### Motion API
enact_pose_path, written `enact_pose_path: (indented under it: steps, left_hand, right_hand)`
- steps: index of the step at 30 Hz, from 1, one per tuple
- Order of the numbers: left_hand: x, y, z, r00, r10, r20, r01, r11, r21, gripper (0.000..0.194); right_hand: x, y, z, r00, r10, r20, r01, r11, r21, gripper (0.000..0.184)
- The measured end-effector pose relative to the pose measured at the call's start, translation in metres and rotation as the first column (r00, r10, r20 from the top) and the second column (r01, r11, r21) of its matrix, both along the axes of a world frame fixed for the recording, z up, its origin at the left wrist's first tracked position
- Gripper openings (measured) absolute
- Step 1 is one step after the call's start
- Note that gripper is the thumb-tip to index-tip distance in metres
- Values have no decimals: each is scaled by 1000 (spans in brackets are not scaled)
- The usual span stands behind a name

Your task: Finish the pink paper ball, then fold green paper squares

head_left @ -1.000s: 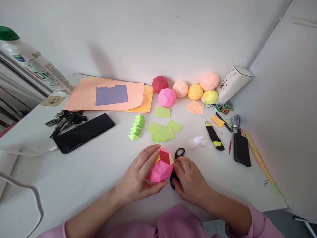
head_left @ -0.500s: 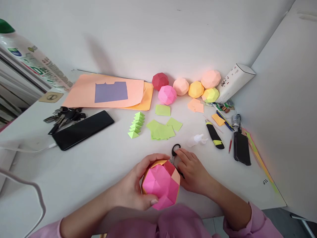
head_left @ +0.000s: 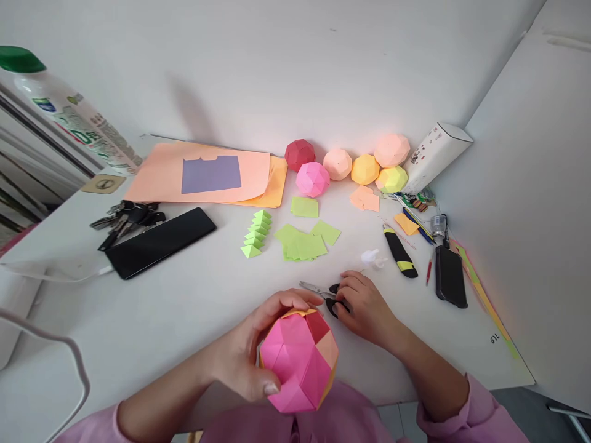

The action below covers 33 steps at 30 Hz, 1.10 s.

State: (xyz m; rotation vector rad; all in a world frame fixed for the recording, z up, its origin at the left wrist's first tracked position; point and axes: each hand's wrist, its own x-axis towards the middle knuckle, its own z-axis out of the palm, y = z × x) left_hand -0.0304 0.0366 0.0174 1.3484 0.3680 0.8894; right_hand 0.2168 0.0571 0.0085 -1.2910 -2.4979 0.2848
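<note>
My left hand [head_left: 252, 347] is wrapped around a folded-paper ball [head_left: 295, 363], mostly pink with orange, red and peach facets. The thumb presses its lower front and the fingers curl over its top. Beyond the ball, small scissors [head_left: 316, 288] lie on the table, slightly spread, blades to the left. My right hand [head_left: 364, 307] has its fingers curled on their black handles. Behind the scissors are loose green paper squares [head_left: 302, 245] and a row of folded green paper pieces [head_left: 255, 235].
Several finished paper balls [head_left: 337, 163] line the wall. A utility knife [head_left: 399, 251], a small clear bottle [head_left: 373, 258] and a black case [head_left: 450, 277] lie to the right. A phone [head_left: 161, 241], keys [head_left: 127, 218] and large paper sheets [head_left: 157, 175] are at left, beside a tall bottle [head_left: 78, 117].
The scissors have turned so their blades point left, and my right hand has moved slightly right and up with its fingers at the handles. The paper ball has shifted slightly toward me in my left hand.
</note>
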Motion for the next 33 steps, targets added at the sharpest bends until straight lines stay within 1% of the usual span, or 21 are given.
enact_pose_path:
  steps: [2, 4, 5, 7, 8, 9, 12, 14, 16, 19, 21, 25, 27, 31, 33]
  left_hand:
    - [0, 0, -2, 1000, 0, -20, 1, 999, 36, 65]
    - [1, 0, -4, 999, 5, -32, -2, 996, 84, 66]
    - [2, 1, -5, 999, 14, -32, -10, 994, 112, 67]
    - [3, 2, -6, 998, 45, -34, -39, 987, 158, 69]
    - [4, 2, -7, 997, 62, -40, -54, 983, 174, 70]
    - [4, 2, -7, 996, 76, -54, -65, 981, 184, 70]
    - [5, 2, -6, 990, 103, -94, -82, 976, 203, 70]
    - [5, 2, -6, 988, 113, -102, -89, 972, 217, 70]
    - [5, 2, -6, 988, 112, -105, -87, 971, 224, 70]
    - [5, 1, -8, 990, 95, -106, -72, 976, 204, 72]
    - [5, 1, -9, 991, 79, -111, -57, 981, 184, 73]
    - [6, 2, -12, 991, 59, -120, -38, 985, 169, 74]
    - [6, 2, -13, 990, 59, -126, -38, 986, 163, 74]
    - [6, 2, -15, 989, 49, -137, -27, 987, 158, 74]
    - [6, 1, -16, 989, 50, -140, -28, 987, 161, 74]
  right_hand:
    - [1, 1, 5, 1000, 30, 8, -30, 998, -47, 15]
    - [2, 1, 11, 997, 63, 49, -58, 994, -98, 9]
    - [3, 0, 14, 994, 79, 78, -69, 990, -120, 9]
    - [4, -1, 16, 986, 102, 135, -82, 986, -143, 29]
    - [5, -2, 15, 982, 108, 156, -86, 987, -138, 32]
    - [5, -3, 14, 979, 109, 174, -89, 989, -122, 30]
    - [4, -3, 9, 978, 91, 190, -86, 996, -33, 16]
    - [3, -2, 7, 986, 66, 152, -70, 997, 16, 12]
    - [3, 1, 9, 997, 26, 68, -28, 999, 22, 9]
    - [4, 4, 12, 995, -83, -60, 80, 995, -52, 9]
    - [5, 5, 12, 986, -132, -106, 125, 990, -72, 9]
    - [5, 6, 2, 985, -133, -107, 140, 988, 63, 8]
    - [6, 8, -3, 981, -166, -99, 174, 981, 82, 11]
    - [8, 10, -8, 969, -219, -112, 221, 975, 0, 11]
    - [8, 10, -6, 950, -243, -197, 230, 969, -90, 10]
